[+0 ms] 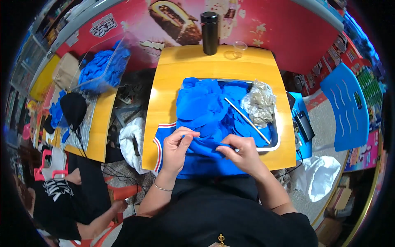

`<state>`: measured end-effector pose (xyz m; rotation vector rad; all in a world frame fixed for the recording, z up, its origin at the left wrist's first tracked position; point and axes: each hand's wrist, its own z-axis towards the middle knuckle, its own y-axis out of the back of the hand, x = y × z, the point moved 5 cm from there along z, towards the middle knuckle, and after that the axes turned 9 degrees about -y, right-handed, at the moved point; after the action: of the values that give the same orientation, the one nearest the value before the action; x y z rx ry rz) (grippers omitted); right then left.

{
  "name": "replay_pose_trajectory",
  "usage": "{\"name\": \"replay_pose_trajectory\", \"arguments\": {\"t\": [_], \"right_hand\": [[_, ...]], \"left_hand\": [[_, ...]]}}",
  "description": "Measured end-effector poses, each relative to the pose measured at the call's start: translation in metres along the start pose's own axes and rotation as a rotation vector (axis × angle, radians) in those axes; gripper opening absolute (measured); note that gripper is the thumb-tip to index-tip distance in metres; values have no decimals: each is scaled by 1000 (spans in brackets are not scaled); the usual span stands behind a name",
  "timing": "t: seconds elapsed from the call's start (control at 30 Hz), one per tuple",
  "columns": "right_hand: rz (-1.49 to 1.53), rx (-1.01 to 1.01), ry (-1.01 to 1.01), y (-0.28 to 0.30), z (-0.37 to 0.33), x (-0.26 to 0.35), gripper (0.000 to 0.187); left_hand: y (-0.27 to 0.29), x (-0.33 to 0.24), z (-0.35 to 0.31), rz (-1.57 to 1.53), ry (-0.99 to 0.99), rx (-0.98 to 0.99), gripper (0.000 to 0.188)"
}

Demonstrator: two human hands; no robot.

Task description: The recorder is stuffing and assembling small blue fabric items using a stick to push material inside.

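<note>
A blue piece of soft, fabric-like material (207,147) is stretched between my two hands at the near edge of the table. My left hand (177,149) pinches its left end between thumb and fingers. At the other end, my right hand (242,153) grips it the same way. Just beyond my hands lies a heap of flat blue pieces (199,101), in and over a white tray (277,138). A thin pale stick (247,120) rests slantwise on the heap. Blue cloth with red-and-white striped trim (159,152) lies by my left hand.
A crumpled clear plastic bag (260,103) sits in the tray's right side. A black flask (210,33) and a clear cup (239,47) stand at the table's far edge. Leftward are a clear bin of blue pieces (101,70) and a seated person (61,201). A blue chair (346,109) is right.
</note>
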<state>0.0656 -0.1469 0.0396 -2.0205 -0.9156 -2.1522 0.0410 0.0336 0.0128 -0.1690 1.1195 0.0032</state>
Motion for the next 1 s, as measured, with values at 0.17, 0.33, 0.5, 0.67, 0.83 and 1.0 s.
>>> {"name": "replay_pose_trajectory", "arguments": {"t": [0.17,0.33,0.5,0.67,0.83,1.0], "right_hand": [[-199,-79,194,20,11,-14,18],[-645,-583,86,106,25,-69,19],[-791,-672,25,136,30,-96,24],[-703,-569,-92,117,34,-103,35],[-636,-562,-58,119,25,-109,40],[-654,-553,-107,120,26,-113,36]], "left_hand": [[4,-9,0,-360,148,-216,23],[-6,-80,8,-327,-87,97,18],[-56,-162,24,-479,-514,936,15],[-90,-195,20,-543,-776,601,13],[-91,-196,17,-598,-803,437,14],[-90,-194,15,-656,-801,365,14]]}}
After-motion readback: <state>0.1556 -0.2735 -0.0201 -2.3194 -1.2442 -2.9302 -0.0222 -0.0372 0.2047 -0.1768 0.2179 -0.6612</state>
